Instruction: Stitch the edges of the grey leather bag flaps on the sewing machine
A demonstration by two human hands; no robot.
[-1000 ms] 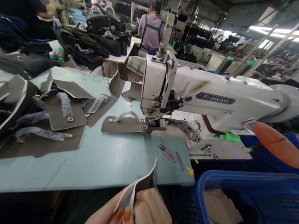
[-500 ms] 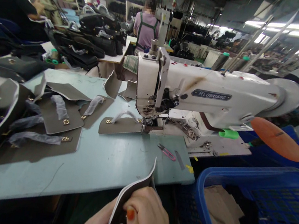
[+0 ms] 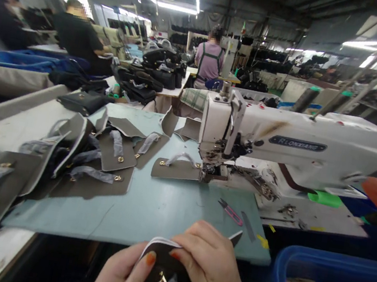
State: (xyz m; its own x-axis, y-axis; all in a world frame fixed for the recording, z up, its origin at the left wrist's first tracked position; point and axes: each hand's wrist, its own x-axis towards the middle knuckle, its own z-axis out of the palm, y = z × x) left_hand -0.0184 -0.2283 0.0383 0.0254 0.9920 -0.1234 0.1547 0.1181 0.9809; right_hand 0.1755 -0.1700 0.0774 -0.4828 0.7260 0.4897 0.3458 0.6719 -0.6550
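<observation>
Low in front of me, both hands grip a dark grey-brown bag panel (image 3: 158, 269) with a pale edge, gold hardware and a plastic-wrapped handle. My left hand (image 3: 126, 272) is closed on its left side, thumb on the dark face. My right hand (image 3: 211, 268) pinches the top edge farther right. Beyond them, a similar bag panel (image 3: 176, 170) with a wrapped handle lies with its right end at the needle area of the white sewing machine (image 3: 296, 139). Pink-handled thread snips (image 3: 230, 212) and a thin grey strip (image 3: 248, 227) lie on the table nearby.
More bag panels (image 3: 119, 149) with wrapped handles are heaped on the left of the pale blue table (image 3: 148, 211). A blue plastic basket (image 3: 334, 262) holding beige and black pieces stands at lower right. Co-workers sit behind, one in a purple shirt (image 3: 209, 61).
The view has swung left. The panel in my hands has turned, so its dark face and gold hardware now show. My right hand has shifted onto its top edge.
</observation>
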